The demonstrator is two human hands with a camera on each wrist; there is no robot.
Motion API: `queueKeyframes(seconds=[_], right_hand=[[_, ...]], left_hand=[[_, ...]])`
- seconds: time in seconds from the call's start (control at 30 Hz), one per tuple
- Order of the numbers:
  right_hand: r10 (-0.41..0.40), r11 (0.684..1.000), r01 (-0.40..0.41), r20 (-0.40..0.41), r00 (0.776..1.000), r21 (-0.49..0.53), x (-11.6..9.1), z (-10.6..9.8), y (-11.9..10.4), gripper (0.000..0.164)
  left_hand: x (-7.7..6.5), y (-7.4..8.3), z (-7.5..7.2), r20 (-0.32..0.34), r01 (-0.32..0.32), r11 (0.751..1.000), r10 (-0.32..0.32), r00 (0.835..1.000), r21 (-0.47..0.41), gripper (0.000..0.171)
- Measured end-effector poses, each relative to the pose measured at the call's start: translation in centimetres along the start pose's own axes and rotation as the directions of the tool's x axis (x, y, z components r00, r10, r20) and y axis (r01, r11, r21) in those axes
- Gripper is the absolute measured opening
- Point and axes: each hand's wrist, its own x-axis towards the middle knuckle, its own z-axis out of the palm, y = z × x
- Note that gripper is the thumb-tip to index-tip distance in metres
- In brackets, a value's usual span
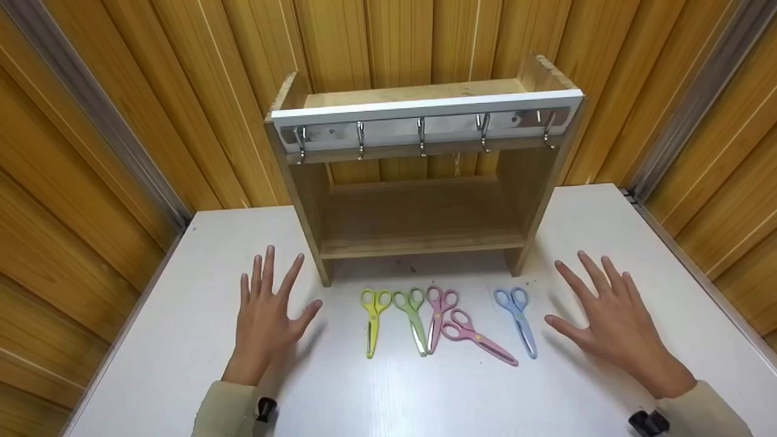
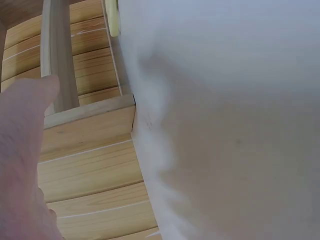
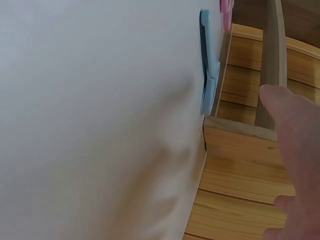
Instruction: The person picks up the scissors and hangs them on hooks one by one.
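Observation:
My left hand point(image 1: 265, 318) is spread with straight fingers over the table's left side, holding nothing. On the right, my right hand point(image 1: 619, 321) is likewise spread, its thumb toward the blue scissors point(image 1: 520, 320). Between the hands several scissors lie on the white table: yellow scissors point(image 1: 373, 321) nearest the left hand, then green scissors point(image 1: 414, 321), upright-lying pink scissors point(image 1: 437, 317) and slanted pink scissors point(image 1: 482, 343). The green blades reach the tip of the first pink pair. In the right wrist view the blue scissors point(image 3: 209, 65) show beyond the thumb.
Behind the scissors stands a wooden shelf point(image 1: 425, 246) with a white rail point(image 1: 394, 127) across its upper front. Several metal hooks point(image 1: 422, 136) hang along that rail. Wood-plank walls point(image 1: 400, 36) close in the back and sides of the white table point(image 1: 388, 400).

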Motion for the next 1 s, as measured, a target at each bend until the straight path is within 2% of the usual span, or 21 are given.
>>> queueKeyframes(seconds=[0.17,0.33,0.57,0.8,0.9,1.0], right_hand=[[-0.015,0.998,0.012,0.052,0.999,0.057,0.3,0.2,-1.0,0.093],[-0.018,0.999,0.014,0.072,0.997,0.053,0.7,0.1,-1.6,0.094],[0.005,0.998,-0.015,0.173,0.985,0.059,1.3,0.4,-2.8,0.1],[0.007,0.997,-0.024,0.215,0.977,0.074,1.4,0.9,-3.7,0.099],[0.012,0.995,-0.035,0.241,0.97,0.095,1.4,1.1,-4.0,0.097],[0.033,0.991,-0.068,0.278,0.96,0.119,1.4,1.1,-4.6,0.094]], left_hand=[[0.9,0.8,-0.1,-0.022,0.014,0.997,-0.016,1.0,-0.072,0.085],[2.2,1.5,0.1,-0.033,0.028,0.992,-0.032,0.999,-0.124,0.087],[3.7,2.3,0.7,-0.035,0.067,0.97,-0.078,0.996,-0.234,0.093],[4.8,2.8,0.9,-0.03,0.098,0.958,-0.11,0.994,-0.271,0.095],[5.3,3.0,1.0,-0.017,0.125,0.94,-0.138,0.99,-0.317,0.095],[5.9,3.4,1.0,0.021,0.176,0.901,-0.183,0.983,-0.396,0.095]])
